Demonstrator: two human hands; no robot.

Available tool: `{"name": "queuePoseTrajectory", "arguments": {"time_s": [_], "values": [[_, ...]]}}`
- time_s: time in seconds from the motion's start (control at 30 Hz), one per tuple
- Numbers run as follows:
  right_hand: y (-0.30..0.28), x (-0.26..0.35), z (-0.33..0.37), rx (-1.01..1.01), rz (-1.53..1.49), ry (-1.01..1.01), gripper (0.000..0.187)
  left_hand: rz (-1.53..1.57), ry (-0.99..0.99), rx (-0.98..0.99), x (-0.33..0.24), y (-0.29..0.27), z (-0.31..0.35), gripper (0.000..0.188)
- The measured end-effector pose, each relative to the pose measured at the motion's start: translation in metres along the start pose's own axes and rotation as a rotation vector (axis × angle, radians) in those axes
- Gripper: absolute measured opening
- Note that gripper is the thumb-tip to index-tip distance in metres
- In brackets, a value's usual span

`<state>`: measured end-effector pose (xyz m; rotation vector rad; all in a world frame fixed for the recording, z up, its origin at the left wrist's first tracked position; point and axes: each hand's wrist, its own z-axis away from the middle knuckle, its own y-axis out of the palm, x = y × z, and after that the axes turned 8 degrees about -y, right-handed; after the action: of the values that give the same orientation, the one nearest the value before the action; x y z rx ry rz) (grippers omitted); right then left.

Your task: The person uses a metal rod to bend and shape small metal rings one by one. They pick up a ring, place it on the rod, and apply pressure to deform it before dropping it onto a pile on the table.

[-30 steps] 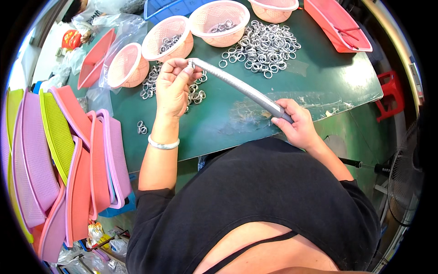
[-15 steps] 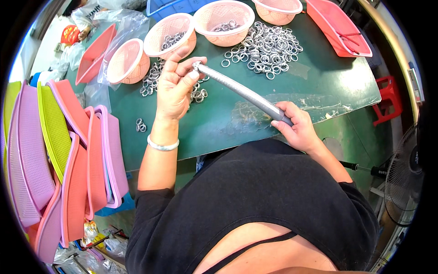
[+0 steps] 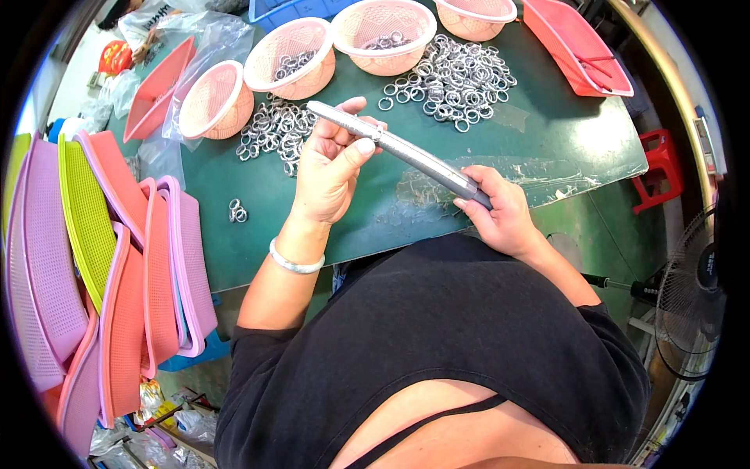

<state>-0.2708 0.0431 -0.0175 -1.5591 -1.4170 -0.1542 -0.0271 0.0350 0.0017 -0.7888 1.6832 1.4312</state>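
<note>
A tapered grey metal ring mandrel [image 3: 422, 166] slants across in front of me, its narrow end up to the left. My right hand [image 3: 501, 209] is closed round its thick dark end. The fingers of my left hand [image 3: 330, 172] pinch a silver ring [image 3: 377, 135] that sits around the mandrel, part way along from the tip; the fingers partly hide it. Beyond my left hand lies a heap of silver rings [image 3: 273, 129] on the green table [image 3: 367, 227]. A larger ring pile [image 3: 461, 78] is farther right, and a few loose rings [image 3: 237, 211] lie near the left edge.
Pink mesh baskets [image 3: 215, 105], some holding rings, line the far side beside a blue crate [image 3: 293, 11]. A red tray [image 3: 574, 47] is at far right. Stacked plastic baskets [image 3: 125, 320] crowd my left. A red stool [image 3: 658, 172] and a fan [image 3: 691, 289] stand right.
My left hand has moved right and slightly down, sliding the ring from the mandrel's narrow tip onto its shaft. My right hand keeps its grip at the thick end.
</note>
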Motion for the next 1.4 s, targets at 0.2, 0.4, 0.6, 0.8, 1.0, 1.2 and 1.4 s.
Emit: {"name": "queuePoseTrajectory", "arguments": {"time_s": [0.2,0.4,0.6,0.8,1.0,1.2,1.4], "values": [[0.001,0.002,-0.001,0.001,0.035,-0.023,0.032,0.019,0.011,-0.052,0.003,0.005,0.004,0.049],[0.003,0.003,0.0,-0.002,0.052,-0.042,0.033,-0.018,0.032,-0.061,0.004,0.006,0.008,0.049],[0.004,0.003,-0.001,0.002,0.054,-0.05,0.033,-0.038,0.042,-0.047,0.002,0.005,0.01,0.049],[0.005,0.003,-0.002,0.001,0.051,-0.071,0.034,-0.108,0.116,-0.069,0.004,0.006,0.011,0.044],[0.004,0.006,-0.004,0.021,-0.008,-0.012,0.032,0.058,0.419,-0.302,-0.034,-0.014,-0.014,0.023],[0.004,0.006,-0.001,0.017,-0.062,0.076,0.031,-0.799,0.643,-0.667,-0.094,-0.071,-0.071,0.024],[0.001,0.0,0.004,-0.003,-0.085,0.126,0.029,-1.383,0.334,-0.548,-0.069,-0.058,-0.049,0.025]]}}
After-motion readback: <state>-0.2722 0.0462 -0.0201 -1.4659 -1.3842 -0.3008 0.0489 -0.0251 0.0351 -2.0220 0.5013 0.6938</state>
